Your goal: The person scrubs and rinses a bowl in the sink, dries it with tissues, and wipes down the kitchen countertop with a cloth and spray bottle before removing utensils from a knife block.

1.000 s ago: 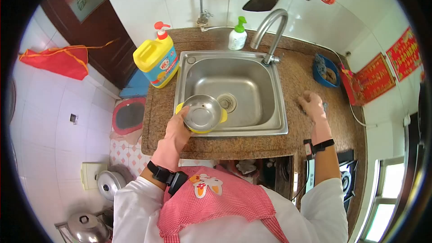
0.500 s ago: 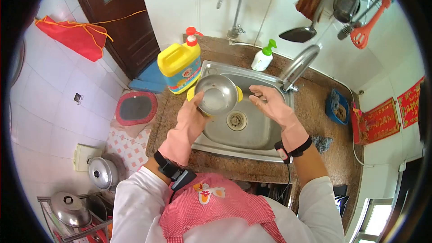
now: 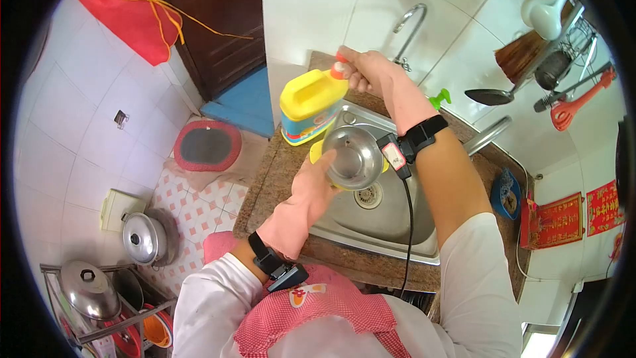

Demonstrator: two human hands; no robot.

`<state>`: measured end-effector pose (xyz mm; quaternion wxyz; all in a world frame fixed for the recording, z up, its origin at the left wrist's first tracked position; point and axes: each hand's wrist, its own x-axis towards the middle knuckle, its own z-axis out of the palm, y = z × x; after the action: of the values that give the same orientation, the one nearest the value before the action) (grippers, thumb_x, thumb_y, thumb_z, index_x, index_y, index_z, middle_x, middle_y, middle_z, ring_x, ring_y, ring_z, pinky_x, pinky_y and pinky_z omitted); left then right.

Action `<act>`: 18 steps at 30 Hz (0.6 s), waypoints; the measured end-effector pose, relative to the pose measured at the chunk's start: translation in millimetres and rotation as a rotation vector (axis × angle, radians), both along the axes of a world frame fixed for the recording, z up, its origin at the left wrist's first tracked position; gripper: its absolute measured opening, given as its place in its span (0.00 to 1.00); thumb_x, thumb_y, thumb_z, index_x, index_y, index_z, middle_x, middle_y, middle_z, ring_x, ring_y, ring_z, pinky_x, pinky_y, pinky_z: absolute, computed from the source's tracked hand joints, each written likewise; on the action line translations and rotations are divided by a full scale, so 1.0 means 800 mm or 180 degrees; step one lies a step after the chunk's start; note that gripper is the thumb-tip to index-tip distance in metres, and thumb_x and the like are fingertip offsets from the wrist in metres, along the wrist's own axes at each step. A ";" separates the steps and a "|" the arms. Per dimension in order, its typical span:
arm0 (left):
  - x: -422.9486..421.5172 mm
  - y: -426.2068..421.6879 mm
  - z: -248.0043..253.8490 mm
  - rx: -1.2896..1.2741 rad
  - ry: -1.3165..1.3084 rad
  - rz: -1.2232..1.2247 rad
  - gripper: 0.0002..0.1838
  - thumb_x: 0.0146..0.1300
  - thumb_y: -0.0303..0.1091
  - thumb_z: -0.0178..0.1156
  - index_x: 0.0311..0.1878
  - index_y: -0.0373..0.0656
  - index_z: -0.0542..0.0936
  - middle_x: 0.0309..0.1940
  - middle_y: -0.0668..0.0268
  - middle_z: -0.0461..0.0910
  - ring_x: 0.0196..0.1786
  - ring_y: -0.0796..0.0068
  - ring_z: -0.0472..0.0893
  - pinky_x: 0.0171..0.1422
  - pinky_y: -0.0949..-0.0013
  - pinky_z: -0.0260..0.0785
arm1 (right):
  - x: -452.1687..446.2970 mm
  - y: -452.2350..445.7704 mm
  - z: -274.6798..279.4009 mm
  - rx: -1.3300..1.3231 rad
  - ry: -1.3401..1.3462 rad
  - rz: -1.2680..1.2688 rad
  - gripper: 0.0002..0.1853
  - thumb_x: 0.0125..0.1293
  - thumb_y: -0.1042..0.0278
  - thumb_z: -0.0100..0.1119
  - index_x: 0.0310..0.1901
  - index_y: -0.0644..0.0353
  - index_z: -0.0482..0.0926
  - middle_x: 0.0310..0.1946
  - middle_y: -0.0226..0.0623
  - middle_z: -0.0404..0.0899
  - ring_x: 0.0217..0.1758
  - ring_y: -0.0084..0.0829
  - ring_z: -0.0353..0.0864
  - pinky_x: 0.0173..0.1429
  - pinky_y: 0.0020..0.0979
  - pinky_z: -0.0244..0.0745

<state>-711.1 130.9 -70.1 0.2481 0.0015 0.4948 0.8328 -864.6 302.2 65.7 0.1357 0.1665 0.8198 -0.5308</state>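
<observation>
My left hand (image 3: 310,192), in a pink glove, grips a round metal bowl (image 3: 355,154) by its rim, with the thumb over its yellow handle. The bowl is above the left part of the sink (image 3: 397,215), its inside facing up. My right hand (image 3: 379,74), gloved too, has its fingers closed around the red pump head of a yellow detergent jug (image 3: 310,99). That jug stands on the counter at the sink's left back corner. The glove partly hides the pump.
A curved faucet (image 3: 489,135) rises at the sink's right back, near my right forearm. A green-topped pump bottle (image 3: 440,98) is mostly hidden behind that arm. Ladles and a red spatula (image 3: 571,109) hang on the right wall. A blue basket (image 3: 506,195) sits on the counter.
My right hand has moved from above the sink, fingers apart, to the detergent jug's pump. My left hand still holds the bowl. The whole view has shifted and turned.
</observation>
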 end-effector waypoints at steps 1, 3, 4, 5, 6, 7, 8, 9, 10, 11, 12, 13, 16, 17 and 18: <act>-0.001 -0.005 -0.005 -0.0031 0.0047 0.0001 0.22 0.72 0.33 0.52 0.67 0.52 0.64 0.63 0.66 0.69 0.65 0.66 0.70 0.65 0.52 0.67 | -0.006 -0.004 -0.002 -0.0062 -0.0117 -0.0007 0.22 0.70 0.45 0.53 0.30 0.57 0.77 0.17 0.30 0.73 0.14 0.19 0.63 0.18 0.22 0.53; -0.005 -0.013 -0.004 0.0168 -0.0132 0.0066 0.22 0.72 0.33 0.52 0.67 0.54 0.64 0.63 0.67 0.69 0.65 0.67 0.70 0.64 0.52 0.68 | -0.005 -0.005 -0.004 -0.0325 -0.0054 -0.0156 0.21 0.71 0.49 0.52 0.27 0.56 0.76 0.16 0.28 0.71 0.12 0.17 0.59 0.15 0.19 0.47; -0.007 -0.016 -0.001 0.0287 -0.0317 0.0117 0.21 0.72 0.33 0.52 0.67 0.54 0.65 0.63 0.68 0.69 0.64 0.67 0.71 0.63 0.52 0.68 | -0.008 -0.001 -0.010 -0.0436 -0.0025 -0.0173 0.21 0.72 0.50 0.52 0.26 0.56 0.76 0.15 0.28 0.71 0.12 0.16 0.58 0.15 0.19 0.46; -0.009 -0.018 0.002 0.0407 -0.0503 0.0176 0.21 0.72 0.33 0.52 0.67 0.54 0.65 0.63 0.68 0.70 0.64 0.68 0.71 0.62 0.53 0.68 | -0.007 -0.004 -0.010 -0.0551 0.0005 -0.0198 0.21 0.72 0.50 0.51 0.26 0.56 0.76 0.15 0.27 0.70 0.12 0.16 0.57 0.15 0.18 0.46; -0.011 -0.019 0.007 0.0418 -0.0636 0.0225 0.21 0.72 0.33 0.52 0.67 0.54 0.65 0.62 0.69 0.70 0.64 0.68 0.71 0.62 0.53 0.69 | -0.002 -0.008 -0.008 -0.0580 0.0034 -0.0278 0.21 0.72 0.50 0.51 0.26 0.56 0.75 0.14 0.26 0.69 0.11 0.15 0.57 0.14 0.17 0.45; -0.013 -0.018 0.008 0.0395 -0.0699 0.0255 0.21 0.72 0.33 0.52 0.67 0.54 0.65 0.62 0.69 0.71 0.63 0.68 0.71 0.61 0.54 0.69 | 0.000 -0.008 -0.007 -0.0566 0.0001 -0.0232 0.21 0.71 0.49 0.52 0.26 0.56 0.76 0.15 0.27 0.71 0.12 0.16 0.58 0.15 0.18 0.47; -0.015 -0.018 0.010 0.0372 -0.0763 0.0286 0.21 0.72 0.33 0.52 0.67 0.53 0.66 0.61 0.69 0.71 0.63 0.68 0.72 0.61 0.54 0.69 | 0.000 -0.004 -0.008 -0.0551 -0.0034 -0.0184 0.21 0.70 0.49 0.54 0.26 0.57 0.77 0.15 0.28 0.72 0.13 0.17 0.59 0.16 0.19 0.48; -0.015 -0.018 0.008 0.0301 -0.0764 0.0293 0.21 0.72 0.34 0.52 0.67 0.53 0.66 0.61 0.69 0.71 0.63 0.68 0.72 0.61 0.54 0.70 | 0.001 -0.002 -0.010 -0.0547 -0.0069 -0.0144 0.21 0.69 0.49 0.55 0.27 0.57 0.78 0.15 0.29 0.73 0.13 0.17 0.60 0.16 0.20 0.50; -0.016 -0.017 0.007 0.0220 -0.0681 0.0282 0.22 0.72 0.34 0.53 0.67 0.53 0.66 0.61 0.69 0.71 0.63 0.68 0.72 0.61 0.54 0.70 | 0.001 -0.002 -0.013 -0.0562 -0.0088 -0.0152 0.21 0.69 0.48 0.55 0.27 0.57 0.78 0.16 0.29 0.73 0.13 0.17 0.60 0.16 0.20 0.50; -0.018 -0.016 0.005 0.0138 -0.0598 0.0273 0.22 0.71 0.34 0.53 0.67 0.53 0.66 0.61 0.69 0.71 0.63 0.68 0.72 0.61 0.54 0.69 | 0.000 -0.001 -0.015 -0.0580 -0.0097 -0.0159 0.21 0.69 0.48 0.54 0.27 0.58 0.78 0.16 0.30 0.74 0.13 0.17 0.61 0.17 0.19 0.50; -0.017 -0.016 0.001 0.0044 -0.0447 0.0252 0.22 0.71 0.35 0.53 0.67 0.53 0.65 0.62 0.68 0.70 0.63 0.68 0.71 0.61 0.53 0.69 | 0.000 -0.001 -0.017 -0.0604 -0.0108 -0.0170 0.22 0.69 0.47 0.54 0.27 0.58 0.78 0.16 0.30 0.74 0.14 0.17 0.61 0.17 0.19 0.50; -0.015 -0.018 0.000 -0.0423 0.0017 0.0145 0.26 0.67 0.36 0.57 0.67 0.51 0.66 0.61 0.65 0.71 0.63 0.65 0.72 0.62 0.54 0.69 | 0.000 -0.001 -0.020 -0.0652 -0.0126 -0.0211 0.22 0.69 0.46 0.54 0.27 0.58 0.78 0.16 0.30 0.74 0.14 0.18 0.61 0.17 0.19 0.50; -0.014 -0.030 0.007 -0.1752 0.1189 -0.0004 0.40 0.51 0.39 0.72 0.68 0.44 0.67 0.58 0.53 0.73 0.60 0.55 0.74 0.63 0.59 0.69 | -0.001 0.007 -0.028 -0.0999 -0.0140 -0.0179 0.27 0.68 0.39 0.54 0.31 0.60 0.79 0.19 0.33 0.77 0.16 0.22 0.69 0.20 0.21 0.60; -0.016 -0.030 0.012 -0.1756 0.1124 0.0049 0.44 0.47 0.40 0.76 0.68 0.42 0.68 0.57 0.50 0.73 0.60 0.52 0.75 0.64 0.61 0.69 | 0.010 0.005 -0.020 -0.1108 -0.0066 -0.0233 0.28 0.67 0.38 0.53 0.33 0.61 0.79 0.21 0.34 0.78 0.19 0.24 0.72 0.24 0.23 0.65; -0.017 -0.023 0.020 -0.0922 0.0190 0.0268 0.44 0.47 0.40 0.76 0.68 0.42 0.67 0.57 0.51 0.73 0.60 0.53 0.74 0.64 0.61 0.68 | 0.029 -0.002 -0.009 -0.1221 -0.0012 -0.0294 0.29 0.67 0.36 0.53 0.34 0.61 0.79 0.22 0.36 0.80 0.22 0.26 0.76 0.27 0.24 0.70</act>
<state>-724.5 112.5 -53.9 0.1958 -0.0303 0.6165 0.7620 -841.2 300.7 58.4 0.1421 0.1759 0.6949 -0.6827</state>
